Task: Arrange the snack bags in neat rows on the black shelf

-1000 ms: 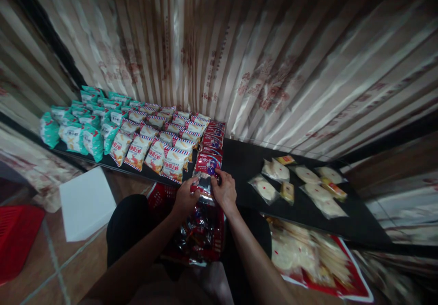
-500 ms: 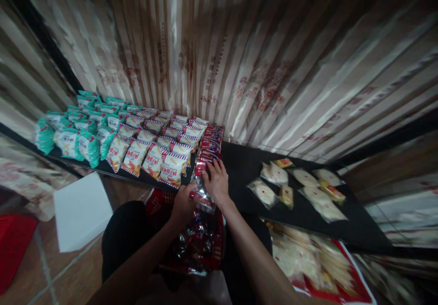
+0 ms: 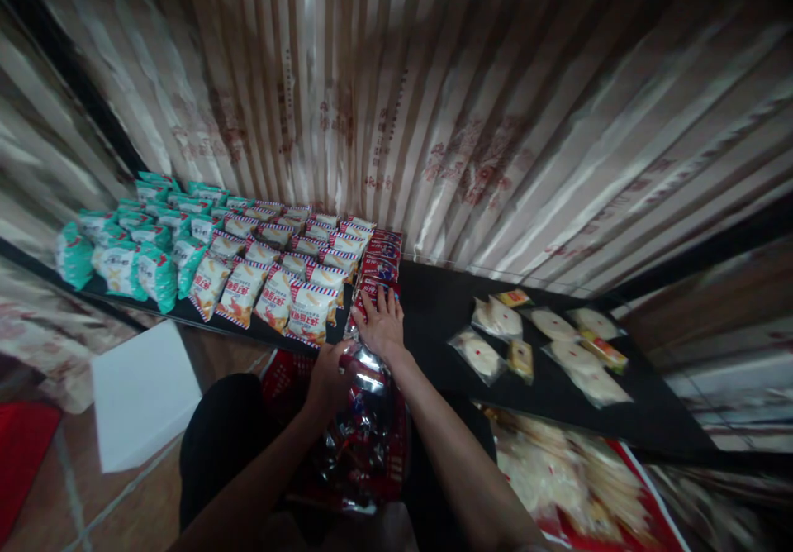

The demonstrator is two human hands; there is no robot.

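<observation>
A row of red snack packets (image 3: pixel 379 269) runs from the back of the black shelf toward its front edge. My right hand (image 3: pixel 381 326) lies on the front packets of that row, palm down with its fingers spread. Beside it, at the front end of the row, my left hand (image 3: pixel 327 377) is closed on the edge of a shiny snack packet (image 3: pixel 370 374); its fingertips are partly hidden. Below both hands, between the knees, stands a red box (image 3: pixel 396 453) with more glossy dark-red packets inside, dim and hard to separate.
White snack bags with striped edges (image 3: pixel 313 312) and teal bags (image 3: pixel 154 275) stand in rows on the left of the black shelf (image 3: pixel 427 304). Round pale wrapped snacks (image 3: pixel 477 354) lie on the right. A red tray (image 3: pixel 638 486) holds more below. A white board (image 3: pixel 145 395) lies on the tiles.
My right hand has slid slightly forward and left, pressing flat on the row. Its fingers have spread more. The shiny packet between the hands shows more of its silver surface.
</observation>
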